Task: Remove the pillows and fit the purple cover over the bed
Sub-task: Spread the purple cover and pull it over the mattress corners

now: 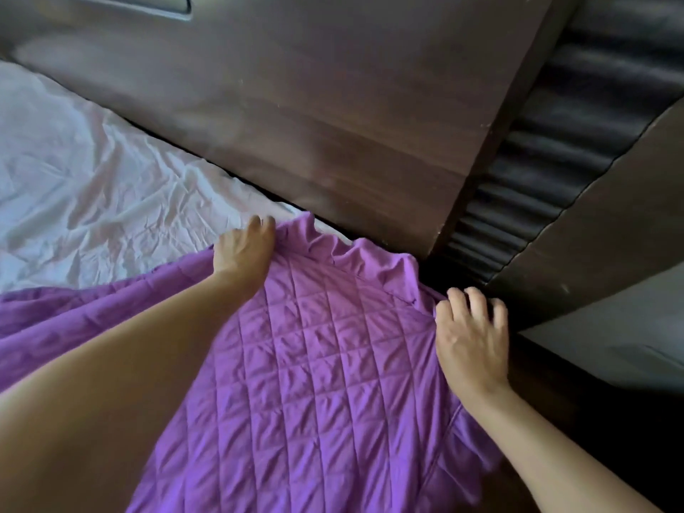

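Leftward, white sheet [92,187] lies bare beside the headboard [333,105]. Next, the left hand [244,249] pinches the purple cover [314,364] by its gathered edge, seemingly to drag it over the corner, while the right hand [470,338], fingers curled, grips its side hem.

A bedroom, seen at the head corner of a bed.

A mattress under a creased white sheet [85,187] meets a dark wooden headboard [314,116]; a quilted purple cover [314,364] lies over the near corner, and black ribbed padding [555,161] runs along the wall at the right.
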Tool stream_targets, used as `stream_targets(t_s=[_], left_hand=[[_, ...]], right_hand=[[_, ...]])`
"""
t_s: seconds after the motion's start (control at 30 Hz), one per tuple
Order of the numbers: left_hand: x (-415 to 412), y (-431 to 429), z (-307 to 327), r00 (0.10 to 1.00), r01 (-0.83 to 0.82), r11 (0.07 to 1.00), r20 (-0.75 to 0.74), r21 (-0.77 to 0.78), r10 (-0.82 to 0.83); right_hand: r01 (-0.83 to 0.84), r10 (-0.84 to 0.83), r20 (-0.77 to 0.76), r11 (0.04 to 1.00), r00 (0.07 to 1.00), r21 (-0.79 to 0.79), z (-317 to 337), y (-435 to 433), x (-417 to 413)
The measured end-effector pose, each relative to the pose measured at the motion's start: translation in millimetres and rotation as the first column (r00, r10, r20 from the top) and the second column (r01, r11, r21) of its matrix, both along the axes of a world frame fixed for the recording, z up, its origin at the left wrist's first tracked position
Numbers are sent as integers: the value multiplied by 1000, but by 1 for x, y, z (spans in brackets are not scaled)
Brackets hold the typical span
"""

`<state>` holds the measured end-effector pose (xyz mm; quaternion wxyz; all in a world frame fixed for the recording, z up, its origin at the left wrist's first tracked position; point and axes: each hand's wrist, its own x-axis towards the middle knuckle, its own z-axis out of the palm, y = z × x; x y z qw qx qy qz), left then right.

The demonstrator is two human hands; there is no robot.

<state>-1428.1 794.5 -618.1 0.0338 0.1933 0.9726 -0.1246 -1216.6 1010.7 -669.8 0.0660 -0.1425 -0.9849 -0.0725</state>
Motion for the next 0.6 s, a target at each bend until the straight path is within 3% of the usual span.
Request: stream_targets(t_s=[0.1,0.3,0.4,0.5,0.6], left_hand=[[-15,13,-5,997,2,994,-73,111,6],[7,-4,-46,992,-39,937,126,348,-6],[38,-12,-50,997,74,944,-10,321,-75],[78,-13,-58,972,235,931,-90,280,-218],[95,-5,-65,952,253,951,129,177,-277]], right_hand=[[43,-44,25,998,999,55,-1,8,-15],[120,-123,63,992,990,43,-2,8,-12],[130,-130,15,991,991,-9,3,2,-9],[15,-20,-84,998,996,-63,3,-8,0],[-267,271,34,959,962,-95,-8,-20,7]])
